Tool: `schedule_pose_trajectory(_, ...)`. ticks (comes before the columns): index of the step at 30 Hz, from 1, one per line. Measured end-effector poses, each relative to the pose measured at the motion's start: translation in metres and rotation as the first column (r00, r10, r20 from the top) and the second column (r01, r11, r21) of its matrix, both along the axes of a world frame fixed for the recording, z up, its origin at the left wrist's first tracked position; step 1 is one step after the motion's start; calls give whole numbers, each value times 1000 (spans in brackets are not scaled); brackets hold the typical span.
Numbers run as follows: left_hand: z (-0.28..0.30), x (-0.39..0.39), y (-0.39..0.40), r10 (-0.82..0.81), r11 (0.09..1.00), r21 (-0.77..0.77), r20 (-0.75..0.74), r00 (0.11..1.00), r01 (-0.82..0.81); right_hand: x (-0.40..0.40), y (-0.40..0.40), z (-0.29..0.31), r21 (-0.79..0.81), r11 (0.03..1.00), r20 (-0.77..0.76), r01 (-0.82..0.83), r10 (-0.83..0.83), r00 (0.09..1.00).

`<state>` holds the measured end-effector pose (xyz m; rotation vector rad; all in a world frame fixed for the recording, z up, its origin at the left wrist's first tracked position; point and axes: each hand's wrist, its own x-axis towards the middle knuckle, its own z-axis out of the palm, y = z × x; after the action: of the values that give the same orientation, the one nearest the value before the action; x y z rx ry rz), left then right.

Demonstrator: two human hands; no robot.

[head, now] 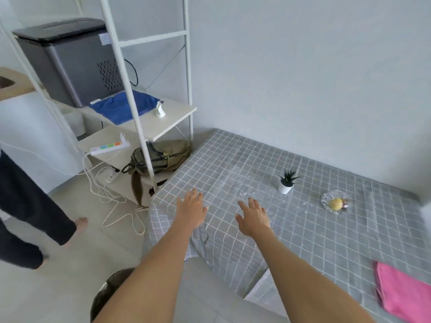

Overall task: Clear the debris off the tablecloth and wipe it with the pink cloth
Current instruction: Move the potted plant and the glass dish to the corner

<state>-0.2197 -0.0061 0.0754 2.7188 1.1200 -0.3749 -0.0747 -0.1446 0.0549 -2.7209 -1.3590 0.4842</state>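
A grey checked tablecloth (303, 229) covers the table, with pale powdery debris (242, 180) smeared over its far left part. My left hand (191, 208) is stretched out flat over the cloth's left corner, fingers apart, holding nothing. My right hand (253, 216) reaches out beside it, also spread and empty, just short of the debris. The folded pink cloth (403, 292) lies on the table's near right edge, far from both hands.
A small potted plant (286, 181) and a glass dish with a yellow fruit (335, 202) stand on the cloth. Left of the table is a white shelf rack (144, 117) with a bag (158, 157) and cables. Another person's legs (30, 217) stand at left. A dark bin (109, 292) sits below.
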Motion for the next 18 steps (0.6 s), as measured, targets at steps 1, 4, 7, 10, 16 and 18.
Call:
schedule_pose_trajectory(1,0,15,-10,-21,1000,-7,-4,1000,21,12,-12,0,-1,1000,-3,23,-23,1000)
schedule_pose_trajectory(4,-3,60,-39,-79,997,-10,-27,997,78,48,-51,-4,-15,996,-13,86,-87,996)
schedule_pose_trajectory(7,-7,101,-67,-116,993,-37,-30,993,115,81,-87,-9,-24,990,-17,141,-141,990)
schedule_pose_trajectory(10,-14,136,-88,-156,987,-53,-23,987,155,114,-116,-12,-17,979,-15,201,-202,979)
schedule_pose_trajectory(16,-22,187,-110,-234,972,-50,-53,971,231,163,-157,-18,-26,950,-27,311,-311,950)
schedule_pose_trajectory(18,-24,202,-113,-263,964,-50,-57,963,260,176,-165,-20,-30,938,-34,344,-345,938)
